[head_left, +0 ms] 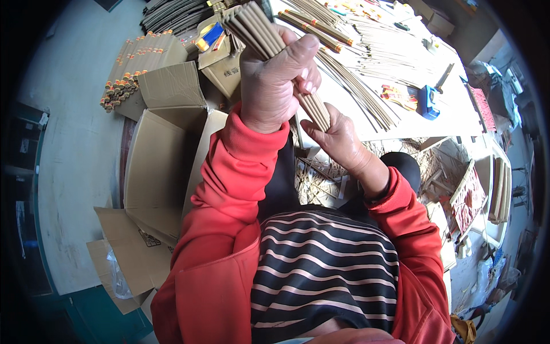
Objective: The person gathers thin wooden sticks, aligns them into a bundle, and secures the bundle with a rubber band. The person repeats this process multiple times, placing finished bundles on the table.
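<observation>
My left hand (pixel 269 86) is closed round a bundle of brown incense sticks (pixel 314 109), raised over the near edge of the table. The bundle slants, its upper ends fanning out past my fist to the upper left. At its lower end, my right hand (pixel 339 140) cups and grips the sticks, with the thumb on one side; its other fingers are partly hidden. Loose incense sticks (pixel 358 92) lie on the white table (pixel 424 129) just beyond my hands. Finished-looking bundles with red and yellow bands (pixel 318 30) rest at the table's far left.
An open cardboard box (pixel 157 160) stands on my left. Behind it are stacked banded bundles (pixel 143 60) and dark sticks (pixel 175 16). A blue tape dispenser (pixel 428 102) and red-yellow labels (pixel 398 97) sit on the table's right. Broken sticks (pixel 321 178) litter the space below the table.
</observation>
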{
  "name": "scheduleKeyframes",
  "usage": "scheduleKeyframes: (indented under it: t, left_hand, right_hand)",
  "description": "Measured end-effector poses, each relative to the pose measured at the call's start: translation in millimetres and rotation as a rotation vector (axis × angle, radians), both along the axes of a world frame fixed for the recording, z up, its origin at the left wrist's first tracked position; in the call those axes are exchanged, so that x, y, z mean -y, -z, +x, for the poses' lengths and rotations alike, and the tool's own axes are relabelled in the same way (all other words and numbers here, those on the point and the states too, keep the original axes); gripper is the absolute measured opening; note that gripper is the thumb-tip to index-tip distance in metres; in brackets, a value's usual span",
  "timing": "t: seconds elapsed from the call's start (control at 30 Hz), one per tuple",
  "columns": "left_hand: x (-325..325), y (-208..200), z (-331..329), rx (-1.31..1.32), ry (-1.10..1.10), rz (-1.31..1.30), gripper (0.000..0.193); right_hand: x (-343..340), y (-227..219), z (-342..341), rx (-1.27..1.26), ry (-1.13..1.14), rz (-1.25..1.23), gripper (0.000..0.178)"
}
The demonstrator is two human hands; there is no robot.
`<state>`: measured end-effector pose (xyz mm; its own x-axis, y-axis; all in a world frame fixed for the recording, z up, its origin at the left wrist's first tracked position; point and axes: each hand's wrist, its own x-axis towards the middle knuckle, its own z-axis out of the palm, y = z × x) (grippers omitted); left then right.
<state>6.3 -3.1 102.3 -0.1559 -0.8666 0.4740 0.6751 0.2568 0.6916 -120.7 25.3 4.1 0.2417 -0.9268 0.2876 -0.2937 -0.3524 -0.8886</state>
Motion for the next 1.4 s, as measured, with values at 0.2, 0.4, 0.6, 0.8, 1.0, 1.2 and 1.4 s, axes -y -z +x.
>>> scheduleKeyframes:
  t: [0.2,0.4,0.6,0.8,1.0,1.2,1.4]
  left_hand:
    - [31.2,-7.1,-46.0,0.301,-0.169,-0.208,0.026]
    - [59.2,38.6,-61.6,0.373,-0.165,0.06,0.017]
    - [69.3,45.8,-63.4,0.357,-0.175,0.046,0.018]
    - [69.7,45.0,-65.3,0.33,-0.195,0.118,0.022]
    - [69.7,49.0,-63.0,0.356,-0.248,0.067,0.021]
    - [63.5,41.9,-52.6,0.336,-0.216,0.005,0.024]
    - [69.3,51.2,-49.5,0.316,-0.216,0.057,0.025]
  right_hand:
    - [60.8,35.8,-13.2,0.228,0.114,-0.064,0.023]
    - [76.4,58.3,-24.9,0.122,0.097,-0.035,0.025]
    - [85.1,70.9,-22.8,0.196,0.052,0.013,0.025]
    - [91.8,79.4,-23.5,0.244,0.032,0.023,0.028]
    - [89.3,70.1,-17.3,0.308,0.035,-0.042,0.027]
    - [78.0,60.4,-14.7,0.229,0.081,0.039,0.023]
    - [79.8,68.4,-10.1,0.22,0.069,0.047,0.022]
